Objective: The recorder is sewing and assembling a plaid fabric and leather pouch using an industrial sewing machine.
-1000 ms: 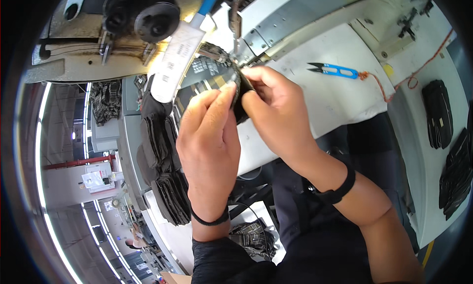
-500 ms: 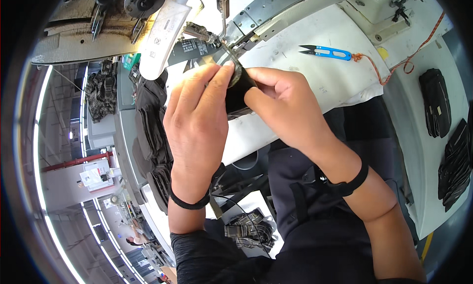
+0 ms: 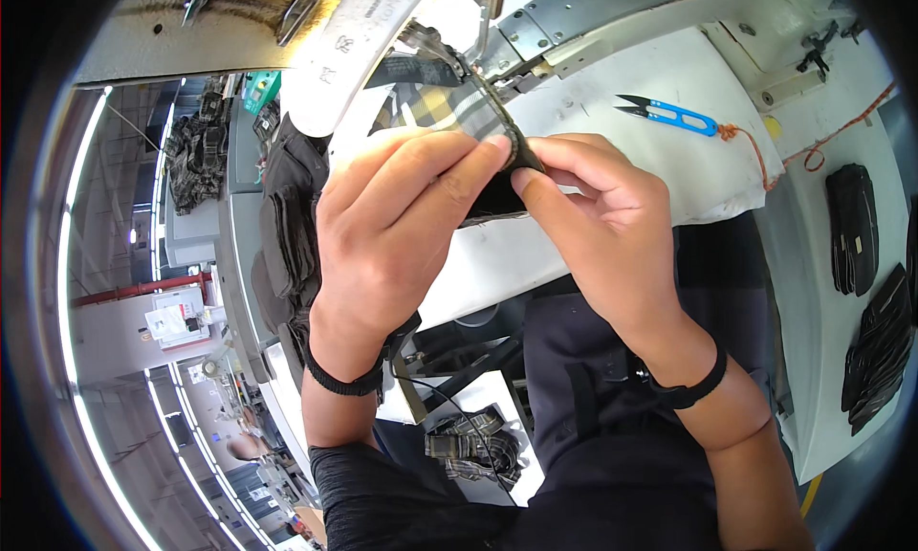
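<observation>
Both hands grip a piece of dark fabric with a plaid side [image 3: 445, 108] in grey, white and yellow. Its bound dark edge runs up to the presser foot [image 3: 449, 52] of a sewing machine. My left hand [image 3: 392, 207] presses the fabric between thumb and fingers, at the plaid side of that edge. Close beside it, my right hand [image 3: 607, 216] pinches the near end of the dark edge with thumb and forefinger. The fingers hide part of the fabric; its black part hangs below them.
Blue thread snips [image 3: 684, 118], tied to an orange cord [image 3: 751, 149], lie right of my hands on the white machine bed [image 3: 612, 82]. Dark folded pieces [image 3: 292, 216] are stacked at left, more dark pieces [image 3: 851, 231] at far right. Plaid cloth [image 3: 473, 446] lies below.
The fabric is now spread so its plaid side shows. My right hand has shifted right and pinches the end of the edge; my left fingers stretch further along it. The view has shifted slightly.
</observation>
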Action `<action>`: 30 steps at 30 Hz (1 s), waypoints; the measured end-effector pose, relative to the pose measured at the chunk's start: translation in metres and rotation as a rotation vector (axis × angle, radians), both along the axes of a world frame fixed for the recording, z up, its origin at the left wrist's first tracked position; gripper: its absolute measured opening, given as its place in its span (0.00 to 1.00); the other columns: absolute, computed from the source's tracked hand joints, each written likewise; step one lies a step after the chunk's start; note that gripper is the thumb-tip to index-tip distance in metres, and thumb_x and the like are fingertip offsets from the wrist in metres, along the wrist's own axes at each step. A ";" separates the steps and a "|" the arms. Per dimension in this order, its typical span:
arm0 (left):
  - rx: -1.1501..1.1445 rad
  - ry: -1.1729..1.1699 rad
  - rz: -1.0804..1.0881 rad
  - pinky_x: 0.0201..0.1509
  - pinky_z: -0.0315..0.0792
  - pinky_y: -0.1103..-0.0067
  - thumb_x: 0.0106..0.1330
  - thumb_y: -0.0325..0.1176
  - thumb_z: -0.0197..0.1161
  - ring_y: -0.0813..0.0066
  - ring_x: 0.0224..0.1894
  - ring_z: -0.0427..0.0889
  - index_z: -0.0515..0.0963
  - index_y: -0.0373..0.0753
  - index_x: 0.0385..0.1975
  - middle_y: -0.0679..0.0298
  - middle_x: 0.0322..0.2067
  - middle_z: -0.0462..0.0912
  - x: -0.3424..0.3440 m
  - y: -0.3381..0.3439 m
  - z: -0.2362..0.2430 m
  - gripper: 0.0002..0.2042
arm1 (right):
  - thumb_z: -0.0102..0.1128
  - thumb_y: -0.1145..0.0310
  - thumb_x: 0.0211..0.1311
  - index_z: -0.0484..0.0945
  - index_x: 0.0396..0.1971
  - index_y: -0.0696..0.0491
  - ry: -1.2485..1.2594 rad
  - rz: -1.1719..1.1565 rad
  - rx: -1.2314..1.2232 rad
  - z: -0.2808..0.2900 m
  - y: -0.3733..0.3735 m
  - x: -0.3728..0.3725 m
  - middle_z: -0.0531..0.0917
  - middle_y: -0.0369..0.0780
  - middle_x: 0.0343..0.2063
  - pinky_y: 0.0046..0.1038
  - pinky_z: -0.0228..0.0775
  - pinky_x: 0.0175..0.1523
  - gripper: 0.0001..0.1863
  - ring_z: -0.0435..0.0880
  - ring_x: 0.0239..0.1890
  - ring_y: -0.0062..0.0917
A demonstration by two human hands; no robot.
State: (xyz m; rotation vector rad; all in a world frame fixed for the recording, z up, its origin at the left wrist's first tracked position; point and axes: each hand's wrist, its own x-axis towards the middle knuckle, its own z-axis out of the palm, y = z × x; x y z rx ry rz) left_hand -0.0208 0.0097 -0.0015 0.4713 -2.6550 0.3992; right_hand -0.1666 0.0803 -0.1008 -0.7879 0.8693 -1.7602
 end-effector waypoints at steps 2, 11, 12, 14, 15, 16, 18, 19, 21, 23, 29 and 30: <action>0.039 -0.013 -0.009 0.39 0.80 0.73 0.48 0.21 0.71 0.64 0.35 0.86 0.89 0.34 0.43 0.61 0.36 0.85 0.000 -0.005 0.001 0.19 | 0.65 0.81 0.66 0.84 0.50 0.63 -0.008 -0.014 -0.001 -0.002 -0.004 0.000 0.85 0.43 0.44 0.24 0.84 0.48 0.13 0.87 0.46 0.23; 0.162 0.003 0.094 0.41 0.80 0.74 0.57 0.14 0.70 0.62 0.36 0.86 0.88 0.31 0.43 0.56 0.35 0.87 0.002 -0.023 0.004 0.14 | 0.66 0.78 0.64 0.85 0.44 0.63 0.082 -0.012 0.051 0.003 -0.037 0.001 0.86 0.42 0.37 0.23 0.81 0.42 0.10 0.88 0.43 0.23; 0.153 -0.010 0.112 0.43 0.80 0.74 0.57 0.14 0.71 0.61 0.38 0.87 0.88 0.32 0.44 0.55 0.36 0.87 0.002 -0.023 0.005 0.14 | 0.66 0.77 0.64 0.85 0.41 0.63 0.090 -0.028 0.050 0.004 -0.040 0.002 0.86 0.42 0.35 0.23 0.80 0.41 0.08 0.88 0.41 0.22; 0.115 -0.009 0.140 0.39 0.80 0.74 0.58 0.18 0.70 0.63 0.36 0.87 0.87 0.37 0.44 0.60 0.37 0.88 0.004 -0.027 0.005 0.14 | 0.67 0.76 0.64 0.85 0.39 0.63 0.097 -0.044 0.049 0.007 -0.042 0.003 0.86 0.41 0.32 0.23 0.79 0.40 0.07 0.88 0.39 0.22; 0.080 -0.006 0.165 0.36 0.80 0.74 0.58 0.22 0.70 0.65 0.35 0.88 0.87 0.42 0.44 0.65 0.37 0.88 0.005 -0.029 0.004 0.13 | 0.67 0.75 0.64 0.85 0.38 0.63 0.096 -0.031 0.060 0.010 -0.043 0.002 0.86 0.40 0.30 0.24 0.78 0.40 0.07 0.87 0.37 0.21; 0.107 0.004 0.194 0.38 0.80 0.74 0.59 0.21 0.69 0.64 0.36 0.88 0.86 0.42 0.45 0.64 0.39 0.88 0.003 -0.026 0.006 0.14 | 0.67 0.75 0.63 0.84 0.36 0.62 0.095 -0.019 0.072 0.012 -0.043 0.002 0.86 0.39 0.29 0.24 0.77 0.39 0.06 0.86 0.36 0.20; 0.145 0.013 0.199 0.38 0.81 0.73 0.59 0.21 0.69 0.63 0.36 0.88 0.87 0.42 0.45 0.63 0.39 0.88 0.007 -0.026 0.006 0.14 | 0.68 0.75 0.65 0.84 0.37 0.61 0.136 -0.053 0.053 0.010 -0.046 0.007 0.85 0.35 0.29 0.20 0.74 0.39 0.06 0.83 0.33 0.15; 0.181 0.023 0.205 0.39 0.81 0.73 0.59 0.21 0.68 0.63 0.36 0.88 0.87 0.42 0.44 0.63 0.39 0.88 0.008 -0.025 0.007 0.14 | 0.68 0.75 0.66 0.84 0.38 0.60 0.178 -0.086 0.031 0.009 -0.047 0.007 0.84 0.31 0.28 0.16 0.72 0.39 0.05 0.80 0.31 0.10; 0.113 -0.037 0.188 0.39 0.81 0.73 0.58 0.20 0.68 0.62 0.35 0.88 0.88 0.41 0.44 0.62 0.40 0.89 0.006 -0.022 0.012 0.14 | 0.69 0.75 0.65 0.84 0.37 0.60 0.275 -0.086 0.060 0.010 -0.046 0.006 0.84 0.31 0.27 0.16 0.72 0.38 0.05 0.80 0.30 0.11; 0.045 -0.100 0.174 0.39 0.81 0.73 0.58 0.20 0.68 0.62 0.35 0.89 0.88 0.41 0.44 0.62 0.40 0.89 0.004 -0.020 0.015 0.14 | 0.69 0.74 0.65 0.83 0.36 0.60 0.370 -0.082 0.088 0.014 -0.046 0.001 0.84 0.32 0.26 0.17 0.72 0.37 0.06 0.80 0.29 0.11; 0.041 -0.167 0.203 0.37 0.83 0.72 0.59 0.21 0.67 0.61 0.35 0.90 0.88 0.38 0.44 0.60 0.43 0.90 -0.001 -0.014 0.019 0.13 | 0.69 0.72 0.64 0.83 0.35 0.61 0.547 0.152 0.186 0.026 -0.044 -0.018 0.86 0.34 0.26 0.18 0.72 0.34 0.07 0.80 0.27 0.11; 0.101 -0.171 0.241 0.40 0.82 0.72 0.60 0.18 0.64 0.58 0.36 0.88 0.87 0.37 0.45 0.58 0.42 0.89 -0.003 -0.012 0.020 0.15 | 0.69 0.71 0.65 0.83 0.35 0.61 0.548 0.147 0.187 0.027 -0.044 -0.019 0.86 0.34 0.26 0.18 0.72 0.33 0.07 0.80 0.27 0.11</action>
